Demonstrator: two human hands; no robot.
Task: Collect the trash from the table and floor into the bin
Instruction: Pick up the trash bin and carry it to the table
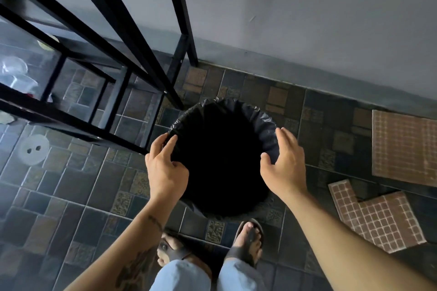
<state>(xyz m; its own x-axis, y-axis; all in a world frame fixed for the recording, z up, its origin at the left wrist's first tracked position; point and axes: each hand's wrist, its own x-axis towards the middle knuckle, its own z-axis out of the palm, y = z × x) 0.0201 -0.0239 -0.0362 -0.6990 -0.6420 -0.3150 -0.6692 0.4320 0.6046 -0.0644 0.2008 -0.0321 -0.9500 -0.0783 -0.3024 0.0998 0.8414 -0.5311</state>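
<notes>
Round bin point(264, 120) lined with a black plastic bag, standing on the dark patterned floor tiles point(71, 196) just in front of the feet, close to the grey wall point(307, 19). Inside of the bin too dark to read; contents cannot be told.

Left hand point(165, 168) on the left side of the rim, fingers point(169, 146) curled over the bag's folded edge, thumb toward the opening, gripping the liner there. Right hand point(283, 160) at the right side of the rim, fingers spread and open, thumb pointing inward over the dark mouth; palm close against the bag's edge, but actual contact cannot be told. Nothing held in the right hand. Hands well apart, 1 on each side of the bin.

Black metal-framed table point(132, 30) to the left of the bin, its nearest leg coming down just beside the rim. Seen through the frame, some clear plastic cups or containers point(16, 73), blurred, with a bit of red and a yellow-green scrap near them; exact resting place unclear. On the floor farther left, a round white lid point(34, 150) with 2 dark holes, well apart from the bin.

To the right, 2 loose pieces of reddish mosaic tile sheet point(378, 215) lying on the floor near the wall. Below, 2 feet in dark sandals point(246, 243) and light blue trouser legs, toes almost at the base of the bin. Dark tattoo marks on the left forearm.
</notes>
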